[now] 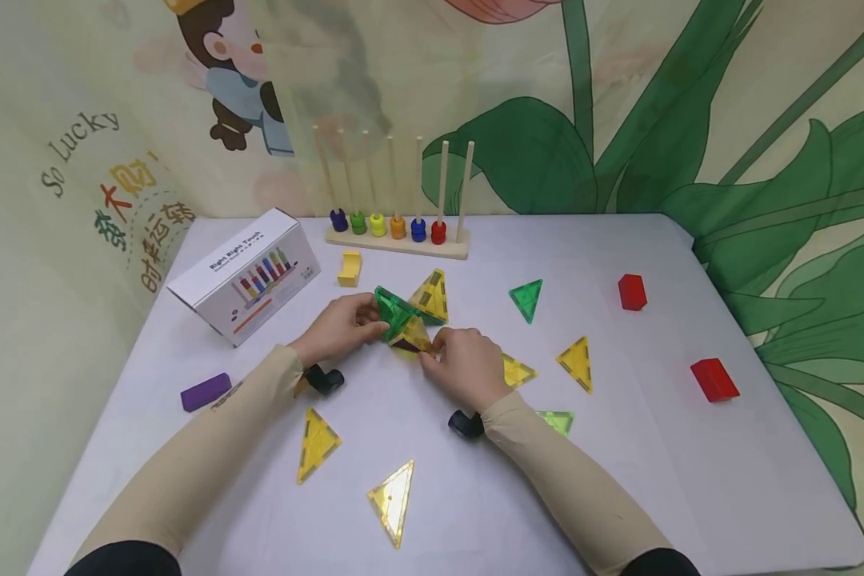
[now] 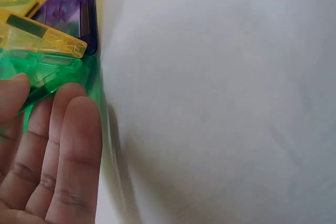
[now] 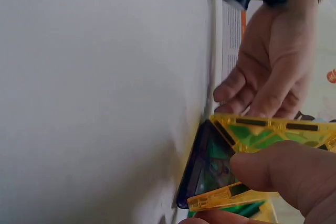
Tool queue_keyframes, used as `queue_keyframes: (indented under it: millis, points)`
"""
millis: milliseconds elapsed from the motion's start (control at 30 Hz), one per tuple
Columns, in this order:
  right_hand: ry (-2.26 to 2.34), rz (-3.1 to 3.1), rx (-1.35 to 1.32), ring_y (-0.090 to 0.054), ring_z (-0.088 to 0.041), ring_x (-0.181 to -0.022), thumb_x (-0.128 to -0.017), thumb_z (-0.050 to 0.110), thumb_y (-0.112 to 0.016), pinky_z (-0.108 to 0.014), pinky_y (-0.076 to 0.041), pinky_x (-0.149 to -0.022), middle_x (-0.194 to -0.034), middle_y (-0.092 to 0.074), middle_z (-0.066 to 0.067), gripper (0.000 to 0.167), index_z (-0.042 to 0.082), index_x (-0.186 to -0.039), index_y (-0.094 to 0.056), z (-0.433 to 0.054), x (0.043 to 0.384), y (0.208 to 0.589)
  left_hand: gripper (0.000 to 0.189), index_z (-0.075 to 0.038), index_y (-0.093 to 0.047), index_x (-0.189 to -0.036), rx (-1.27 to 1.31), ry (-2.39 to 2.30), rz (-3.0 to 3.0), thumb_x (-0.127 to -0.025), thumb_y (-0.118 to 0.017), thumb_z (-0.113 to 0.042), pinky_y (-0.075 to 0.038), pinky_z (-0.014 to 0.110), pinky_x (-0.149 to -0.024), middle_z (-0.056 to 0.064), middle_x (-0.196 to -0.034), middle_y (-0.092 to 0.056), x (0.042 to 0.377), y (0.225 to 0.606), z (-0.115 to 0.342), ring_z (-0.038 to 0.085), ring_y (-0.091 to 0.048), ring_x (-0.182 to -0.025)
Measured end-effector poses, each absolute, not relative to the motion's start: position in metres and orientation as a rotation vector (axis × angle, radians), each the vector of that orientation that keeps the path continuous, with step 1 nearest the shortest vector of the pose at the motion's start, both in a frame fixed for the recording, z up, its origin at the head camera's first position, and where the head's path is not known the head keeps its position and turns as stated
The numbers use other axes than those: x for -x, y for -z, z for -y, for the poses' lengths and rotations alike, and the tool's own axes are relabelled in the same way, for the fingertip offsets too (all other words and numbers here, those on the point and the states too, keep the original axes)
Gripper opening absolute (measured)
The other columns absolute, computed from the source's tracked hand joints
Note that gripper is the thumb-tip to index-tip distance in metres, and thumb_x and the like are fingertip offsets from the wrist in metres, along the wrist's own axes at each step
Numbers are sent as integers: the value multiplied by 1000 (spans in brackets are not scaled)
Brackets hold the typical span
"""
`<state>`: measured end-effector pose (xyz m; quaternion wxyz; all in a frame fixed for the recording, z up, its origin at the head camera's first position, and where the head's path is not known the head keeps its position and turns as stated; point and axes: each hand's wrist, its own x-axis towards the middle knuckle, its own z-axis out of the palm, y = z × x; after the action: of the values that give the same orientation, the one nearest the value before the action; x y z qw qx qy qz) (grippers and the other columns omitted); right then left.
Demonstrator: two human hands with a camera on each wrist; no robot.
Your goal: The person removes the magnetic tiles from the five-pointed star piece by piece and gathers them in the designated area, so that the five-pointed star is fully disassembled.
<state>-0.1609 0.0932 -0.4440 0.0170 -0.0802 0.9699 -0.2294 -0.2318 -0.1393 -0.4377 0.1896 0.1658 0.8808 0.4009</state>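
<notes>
In the head view, a small cluster of see-through triangular magnetic tiles stands mid-table between both hands. My left hand (image 1: 342, 326) pinches a green tile (image 1: 391, 308) at the cluster's left side, thumb opposite fingers. From the right, my right hand (image 1: 468, 366) pinches a yellow tile (image 1: 412, 332) of the cluster. The right wrist view shows that thumb across the tile, with a finger under it. A dark purple tile (image 3: 207, 171) sits low between yellow edges. Another yellow tile (image 1: 432, 296) stands behind; whether it joins the cluster I cannot tell.
Loose yellow tiles (image 1: 318, 445) and green tiles (image 1: 526, 301) lie around the hands. Behind stand a white box (image 1: 248, 272), a yellow block (image 1: 349, 268) and a peg rack (image 1: 403, 242) with coloured rings. A purple block (image 1: 206, 392) lies left; red blocks (image 1: 632, 292) lie right.
</notes>
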Motion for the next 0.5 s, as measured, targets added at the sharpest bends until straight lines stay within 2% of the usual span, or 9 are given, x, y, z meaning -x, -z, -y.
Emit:
queue_keyframes:
  millis: [233, 500]
  points:
    - [740, -3042, 246, -58, -14, -67, -91, 31, -77, -28, -42, -52, -75, -67, 4, 20, 14, -101, -78, -100, 165, 445, 34, -5, -63, -128, -393, -1181, -2473, -99, -71, -21, -62, 31, -80, 14, -113, -73, 218, 439, 142, 19, -73, -95]
    - [748, -3052, 267, -68, -16, -82, -91, 26, -77, -34, -54, -64, -97, -77, 0, 24, 14, -111, -77, -98, 166, 444, 33, -5, -64, -123, -393, -1182, -2534, -96, -76, -20, -62, 33, -80, 13, -109, -76, 206, 438, 141, 20, -73, -93]
